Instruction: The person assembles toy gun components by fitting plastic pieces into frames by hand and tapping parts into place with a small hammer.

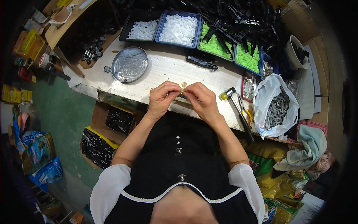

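Both hands meet over the front edge of the white worktable [164,71]. My left hand [162,98] and my right hand [204,100] are closed in a pinch, fingertips almost touching, on a tiny pale yellow-green piece [182,90]. Its exact kind is too small to tell. Just beyond the fingertips a small brass-coloured spot [184,84] shows on the tabletop. Something dark shows under the fingers, mostly hidden. A black elongated plastic assembly [201,63] lies farther back. To the left sits a round metal tin [129,65] with thin, shiny pieces inside.
Trays of white parts [178,30] and bright green parts [216,45] line the back, before a heap of black assemblies [242,18]. On the right lie a hammer [238,112], yellow-handled pliers [246,113] and a plastic bag [274,84] of grey parts. Boxes of black parts [97,147] stand below left.
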A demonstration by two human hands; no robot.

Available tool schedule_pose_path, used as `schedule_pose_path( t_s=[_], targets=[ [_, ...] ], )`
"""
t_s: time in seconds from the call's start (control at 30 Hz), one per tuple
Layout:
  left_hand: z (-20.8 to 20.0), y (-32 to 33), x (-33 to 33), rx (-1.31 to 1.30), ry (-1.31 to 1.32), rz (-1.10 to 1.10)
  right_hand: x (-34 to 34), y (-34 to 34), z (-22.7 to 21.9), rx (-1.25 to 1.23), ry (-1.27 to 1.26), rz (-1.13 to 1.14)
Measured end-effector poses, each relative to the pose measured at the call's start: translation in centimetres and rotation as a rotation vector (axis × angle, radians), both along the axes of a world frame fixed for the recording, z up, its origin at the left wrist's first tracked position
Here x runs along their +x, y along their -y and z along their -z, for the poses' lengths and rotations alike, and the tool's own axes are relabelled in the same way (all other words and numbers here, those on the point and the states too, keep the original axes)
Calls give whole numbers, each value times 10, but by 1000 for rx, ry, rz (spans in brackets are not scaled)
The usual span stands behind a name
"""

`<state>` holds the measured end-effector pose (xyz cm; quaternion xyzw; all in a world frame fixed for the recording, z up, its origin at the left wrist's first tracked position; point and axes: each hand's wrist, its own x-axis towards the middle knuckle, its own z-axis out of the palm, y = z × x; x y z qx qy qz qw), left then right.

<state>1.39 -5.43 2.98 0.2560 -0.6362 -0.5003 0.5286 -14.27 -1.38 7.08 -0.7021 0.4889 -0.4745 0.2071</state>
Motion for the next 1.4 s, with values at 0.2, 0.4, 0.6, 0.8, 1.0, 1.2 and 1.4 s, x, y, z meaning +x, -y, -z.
schedule_pose_path(
  t_s=[0.2,0.4,0.6,0.8,1.0,1.2,1.4],
  targets=[
    [-3,3,-2,-62,75,-35,-2,2,3,-105,-214,17],
    [15,10,13,-265,467,-173,-13,4,24,-26,-489,-9],
    [29,7,5,-289,604,-117,-11,12,34,32,-586,-57],
    [34,9,6,-295,591,-106,-5,21,24,121,-667,-149],
    [31,9,5,-300,578,-116,3,25,19,166,-731,-198],
    [35,9,5,-260,620,-90,-35,2,10,132,-554,29],
    [20,11,4,-313,673,-109,-197,-62,-9,60,-628,947]
  ],
)
